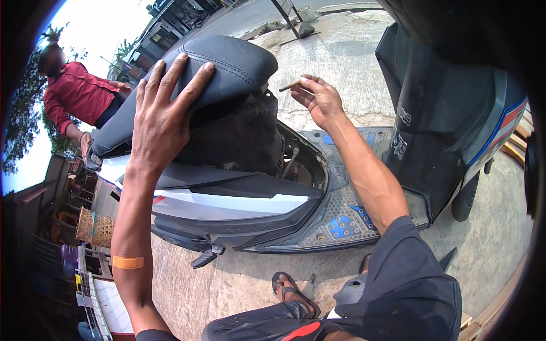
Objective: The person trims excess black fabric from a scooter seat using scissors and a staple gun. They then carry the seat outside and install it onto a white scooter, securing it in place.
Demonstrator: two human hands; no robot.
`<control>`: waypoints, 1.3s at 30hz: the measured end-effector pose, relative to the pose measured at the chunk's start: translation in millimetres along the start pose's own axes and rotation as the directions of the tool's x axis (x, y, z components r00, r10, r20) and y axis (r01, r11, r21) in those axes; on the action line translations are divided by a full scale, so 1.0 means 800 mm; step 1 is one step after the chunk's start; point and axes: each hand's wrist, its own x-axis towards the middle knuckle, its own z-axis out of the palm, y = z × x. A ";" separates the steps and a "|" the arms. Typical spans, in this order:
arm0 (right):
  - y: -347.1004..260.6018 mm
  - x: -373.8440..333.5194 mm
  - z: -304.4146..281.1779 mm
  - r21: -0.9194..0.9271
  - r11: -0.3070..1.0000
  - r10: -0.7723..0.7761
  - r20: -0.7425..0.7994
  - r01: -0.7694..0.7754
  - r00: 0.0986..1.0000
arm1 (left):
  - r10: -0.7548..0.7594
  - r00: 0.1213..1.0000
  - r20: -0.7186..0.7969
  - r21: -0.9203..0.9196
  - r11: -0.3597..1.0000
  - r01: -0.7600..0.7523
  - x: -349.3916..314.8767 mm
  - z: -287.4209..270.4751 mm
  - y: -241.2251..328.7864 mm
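The black scooter seat (233, 57) is tilted up at its front end, off the body beneath it. My left hand (162, 116) lies on its side and top with fingers spread, touching the cover. Past the seat's front edge, my right hand (321, 99) pinches a short thin stick-like piece (290, 86), tan with a dark end; its exact kind is unclear. Below is the scooter's white and black side panel (239, 204). An opening in the bodywork (301, 165) shows inner parts at the front of the seat base.
A person in a red shirt (82, 94) stands at the far left, one hand by the seat's rear. The footboard (341, 224) and front shield (443, 113) are to the right. A woven basket (95, 227) and a white-topped rack (111, 304) stand at left.
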 end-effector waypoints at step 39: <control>0.040 -0.002 0.035 0.007 0.995 0.090 0.311 -0.097 0.946 | 0.093 0.859 0.503 -0.352 0.930 0.105 0.115 0.025 0.061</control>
